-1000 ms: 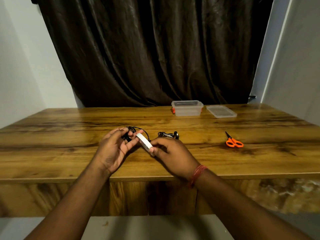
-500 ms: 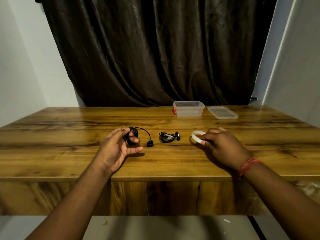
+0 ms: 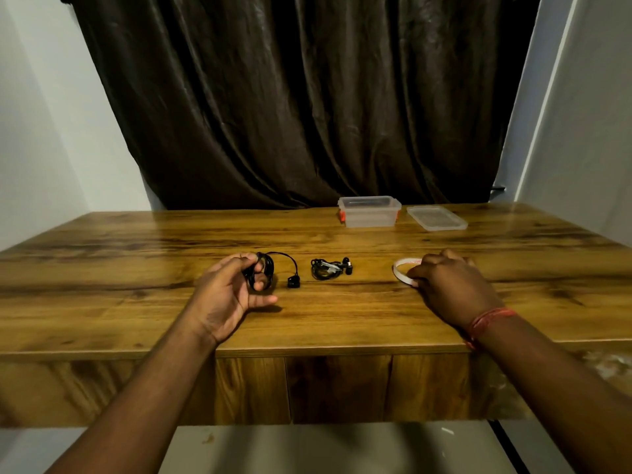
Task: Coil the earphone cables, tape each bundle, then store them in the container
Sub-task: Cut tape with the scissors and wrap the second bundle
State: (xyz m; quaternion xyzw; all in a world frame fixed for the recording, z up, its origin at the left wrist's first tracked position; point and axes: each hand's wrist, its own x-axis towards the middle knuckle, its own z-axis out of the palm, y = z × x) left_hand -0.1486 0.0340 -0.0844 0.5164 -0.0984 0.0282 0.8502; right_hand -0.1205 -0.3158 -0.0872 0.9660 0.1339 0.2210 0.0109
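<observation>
Head camera looks down on a wooden table (image 3: 342, 316) with both forearms reaching over its near edge. On the left, the left hand (image 3: 227, 292) grasps a coiled black earphone cable (image 3: 265, 268), its fingers curled round the loops and the thumb stretched out toward the middle of the table. A loose end of that cable arcs out to the right of the hand and ends in a small black plug (image 3: 293, 281) lying on the wood. Between the two hands, touching neither, lies a second earphone bundle (image 3: 329, 267), already wound, with its earbuds pointing toward the right hand. The right hand (image 3: 451, 287) rests knuckles up on the table and holds a white roll of tape (image 3: 400, 270) at its right side; the rest of the ring sticks out to the left of the fingers and lies flat on the wood. A red thread bracelet (image 3: 487, 321) circles the right wrist. Well beyond the hands, near the far edge, stands a clear plastic container (image 3: 369, 217) with orange clips, open on top. Its clear lid (image 3: 436, 218) lies flat just beside it, farther right. A dark curtain (image 3: 307, 97) hangs behind the table.
</observation>
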